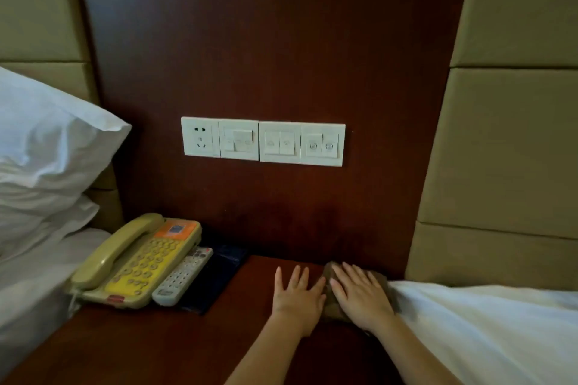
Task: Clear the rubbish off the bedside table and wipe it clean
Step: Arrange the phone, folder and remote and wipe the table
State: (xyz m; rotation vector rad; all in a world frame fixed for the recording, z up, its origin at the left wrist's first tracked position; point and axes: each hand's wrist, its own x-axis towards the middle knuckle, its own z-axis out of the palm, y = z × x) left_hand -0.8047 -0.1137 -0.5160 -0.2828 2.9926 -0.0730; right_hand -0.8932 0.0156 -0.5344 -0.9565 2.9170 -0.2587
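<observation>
I am looking down at the dark wooden surface (156, 347) of the bedside table, and both hands are lying flat on it towards the back right corner. My left hand (295, 297) is resting palm down on the bare wood, fingers straight and spread. My right hand (359, 297) is pressing flat on a brown cloth (334, 309), fingers also straight and slightly fanned, curled round nothing. The two hands are sitting side by side, close together, with a strip of the cloth showing between them; I cannot tell whether the left thumb is touching the cloth edge. The cloth is lying bunched under my right palm, just beside the white bedding (484, 331) that is spilling over the right edge of the surface.

Over on the left side, a yellow-beige telephone (137, 262) is sitting with its handset in the cradle. A white remote control (183, 275) is lying right against its right flank, on a dark blue folder (219, 275). A white pillow (47, 141) is leaning at the far left. On the wood panel behind, a row of white switches and a socket (262, 141) is facing me.
</observation>
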